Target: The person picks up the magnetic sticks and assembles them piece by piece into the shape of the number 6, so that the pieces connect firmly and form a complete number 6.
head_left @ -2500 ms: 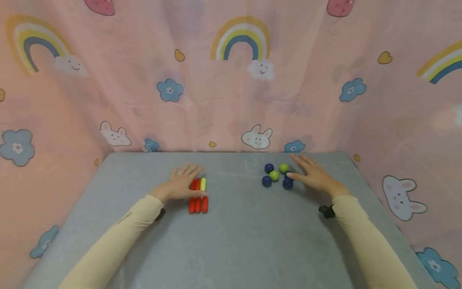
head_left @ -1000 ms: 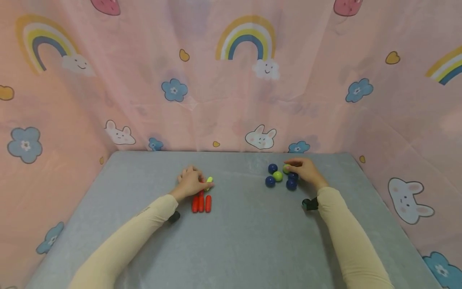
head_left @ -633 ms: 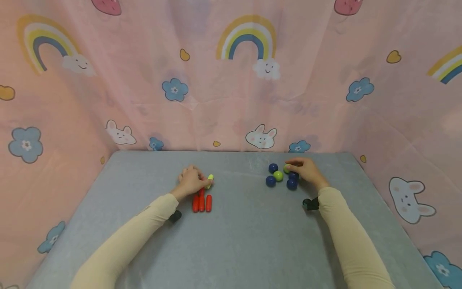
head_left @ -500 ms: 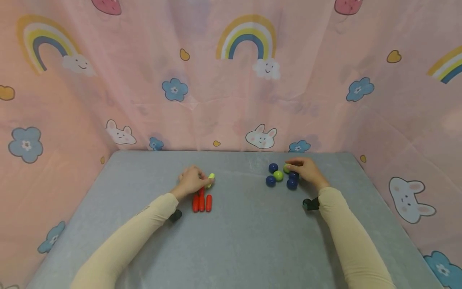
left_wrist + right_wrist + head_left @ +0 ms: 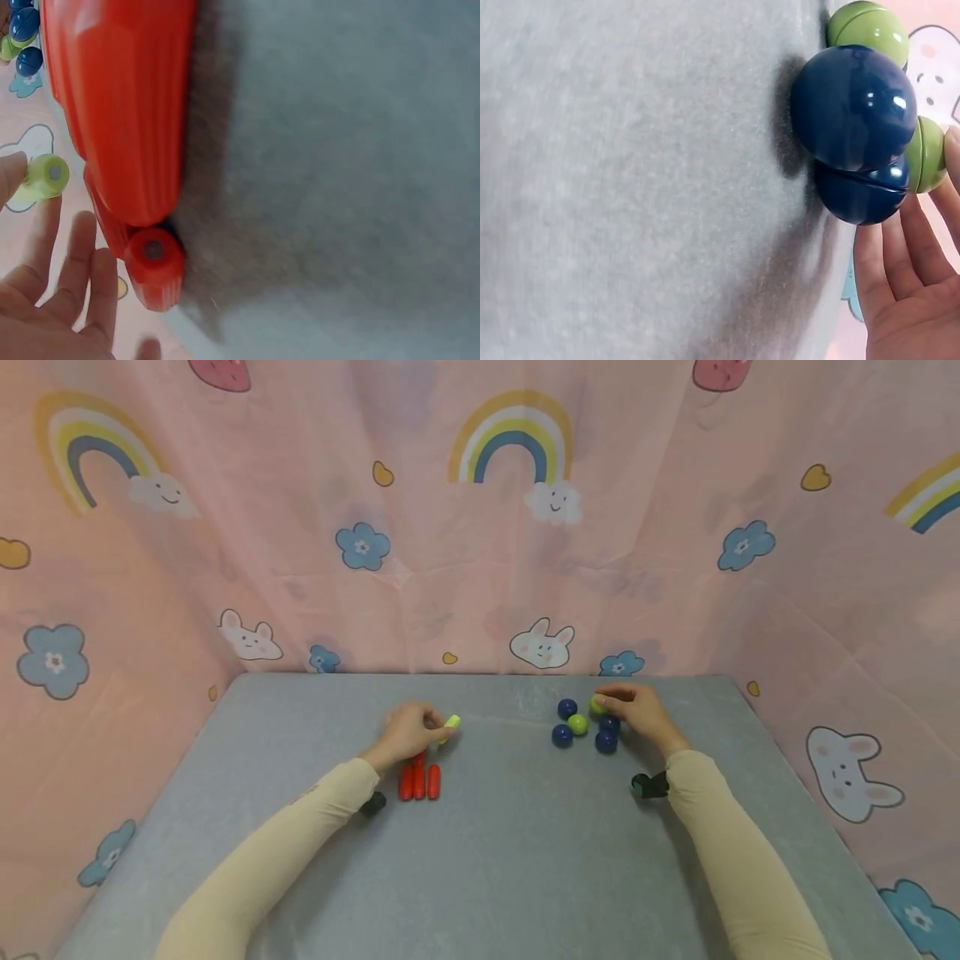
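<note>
Nearest you, three red cylinders (image 5: 419,782) lie in a row on the grey table (image 5: 480,877). Just beyond the row, your left hand (image 5: 407,732) pinches a yellow-green cylinder (image 5: 452,722), its other fingers loosely extended. Beyond the row and well rightward, four blue balls (image 5: 562,736) cluster round one green ball (image 5: 577,724); there your right hand (image 5: 636,708) pinches a second green ball (image 5: 596,705) between thumb and fingers.

A grey table (image 5: 487,860) stands before a pink curtain (image 5: 300,452) that hangs behind it and along both sides. The print shows a central rainbow (image 5: 512,402) with a smiling cloud (image 5: 553,503) at its right foot, blue flowers (image 5: 362,547), yellow hearts (image 5: 383,474), white rabbits (image 5: 542,645) and, cut off at the top, pink strawberries (image 5: 221,373).
</note>
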`<act>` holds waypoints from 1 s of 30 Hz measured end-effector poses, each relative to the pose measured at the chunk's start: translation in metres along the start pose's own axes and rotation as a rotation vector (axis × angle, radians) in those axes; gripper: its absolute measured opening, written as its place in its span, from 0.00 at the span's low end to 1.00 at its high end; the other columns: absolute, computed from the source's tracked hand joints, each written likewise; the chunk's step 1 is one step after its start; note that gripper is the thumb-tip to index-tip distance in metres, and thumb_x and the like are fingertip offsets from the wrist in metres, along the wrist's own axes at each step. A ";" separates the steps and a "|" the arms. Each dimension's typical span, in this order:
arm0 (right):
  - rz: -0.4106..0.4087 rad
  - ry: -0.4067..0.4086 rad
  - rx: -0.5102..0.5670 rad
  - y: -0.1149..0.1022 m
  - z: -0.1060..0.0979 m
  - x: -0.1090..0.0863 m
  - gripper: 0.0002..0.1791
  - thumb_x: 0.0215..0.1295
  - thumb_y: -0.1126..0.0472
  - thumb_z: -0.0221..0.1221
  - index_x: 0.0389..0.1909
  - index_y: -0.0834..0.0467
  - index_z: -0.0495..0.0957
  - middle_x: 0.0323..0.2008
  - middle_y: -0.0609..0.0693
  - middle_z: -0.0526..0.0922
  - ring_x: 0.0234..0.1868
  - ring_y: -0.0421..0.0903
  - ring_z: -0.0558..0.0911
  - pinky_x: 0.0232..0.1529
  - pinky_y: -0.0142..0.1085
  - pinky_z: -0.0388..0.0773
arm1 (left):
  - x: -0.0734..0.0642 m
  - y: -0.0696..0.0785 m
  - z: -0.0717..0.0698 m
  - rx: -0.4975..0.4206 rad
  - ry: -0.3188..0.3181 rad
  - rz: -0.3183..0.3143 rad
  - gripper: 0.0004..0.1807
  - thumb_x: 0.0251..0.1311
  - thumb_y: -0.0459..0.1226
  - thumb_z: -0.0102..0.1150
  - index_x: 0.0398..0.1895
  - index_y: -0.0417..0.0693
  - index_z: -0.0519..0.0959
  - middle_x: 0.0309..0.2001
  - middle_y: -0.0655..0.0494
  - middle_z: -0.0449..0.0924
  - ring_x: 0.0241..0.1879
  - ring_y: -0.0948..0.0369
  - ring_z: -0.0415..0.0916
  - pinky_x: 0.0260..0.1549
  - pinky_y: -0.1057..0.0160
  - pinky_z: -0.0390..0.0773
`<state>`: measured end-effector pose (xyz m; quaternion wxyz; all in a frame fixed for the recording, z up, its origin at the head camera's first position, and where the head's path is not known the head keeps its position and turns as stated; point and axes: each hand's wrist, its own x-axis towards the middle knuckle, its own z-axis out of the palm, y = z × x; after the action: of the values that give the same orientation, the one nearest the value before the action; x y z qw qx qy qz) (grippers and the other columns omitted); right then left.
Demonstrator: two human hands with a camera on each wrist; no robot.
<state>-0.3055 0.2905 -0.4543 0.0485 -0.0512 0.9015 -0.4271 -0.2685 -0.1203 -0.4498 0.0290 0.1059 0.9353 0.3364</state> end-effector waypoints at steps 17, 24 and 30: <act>-0.076 -0.019 0.003 -0.015 -0.003 -0.009 0.24 0.76 0.49 0.52 0.65 0.56 0.74 0.66 0.59 0.76 0.62 0.55 0.78 0.56 0.32 0.80 | 0.011 0.019 0.009 -0.096 -0.069 0.060 0.09 0.58 0.43 0.70 0.36 0.49 0.82 0.38 0.54 0.84 0.37 0.60 0.77 0.34 0.67 0.76; -0.039 -0.040 0.061 -0.036 -0.007 -0.018 0.24 0.75 0.54 0.53 0.67 0.61 0.71 0.65 0.63 0.75 0.56 0.49 0.81 0.61 0.47 0.79 | 0.011 0.028 0.009 -0.083 -0.078 0.073 0.10 0.58 0.43 0.70 0.37 0.49 0.82 0.38 0.54 0.83 0.37 0.59 0.77 0.33 0.67 0.76; -0.003 -0.028 0.071 -0.025 -0.001 -0.010 0.28 0.69 0.51 0.61 0.66 0.57 0.71 0.65 0.59 0.75 0.65 0.59 0.73 0.65 0.55 0.72 | 0.016 0.032 0.013 -0.064 -0.083 0.108 0.10 0.57 0.44 0.70 0.35 0.50 0.82 0.36 0.56 0.83 0.36 0.61 0.77 0.32 0.68 0.76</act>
<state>-0.2943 0.2771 -0.4338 0.0621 -0.0569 0.8848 -0.4583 -0.2761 -0.0842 -0.4392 0.0528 0.1688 0.9151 0.3624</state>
